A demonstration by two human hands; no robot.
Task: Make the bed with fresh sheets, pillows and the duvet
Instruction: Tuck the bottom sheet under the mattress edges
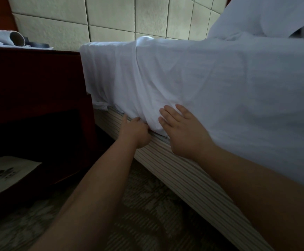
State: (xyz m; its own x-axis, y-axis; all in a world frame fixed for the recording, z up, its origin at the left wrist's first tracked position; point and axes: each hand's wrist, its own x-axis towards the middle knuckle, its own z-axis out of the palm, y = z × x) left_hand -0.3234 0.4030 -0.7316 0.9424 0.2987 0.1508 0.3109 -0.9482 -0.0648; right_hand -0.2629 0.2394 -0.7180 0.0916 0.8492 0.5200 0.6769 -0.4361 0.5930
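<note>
A white sheet [211,84] drapes over the side of the mattress near the head of the bed. Its lower edge hangs loose at the corner, above the striped bed base [180,171]. My left hand [135,132] has its fingers curled at the sheet's lower edge, where the mattress meets the base; the fingertips are hidden under the fabric. My right hand [182,129] lies flat with straight fingers, pressing the sheet against the mattress side. A white pillow [259,17] rests on top at the upper right.
A dark red wooden nightstand [33,84] stands close to the left of the bed, with a rolled white towel [6,38] on top and a printed paper [4,174] on its lower shelf. A padded cream headboard wall [111,17] rises behind. Patterned carpet [144,205] lies below.
</note>
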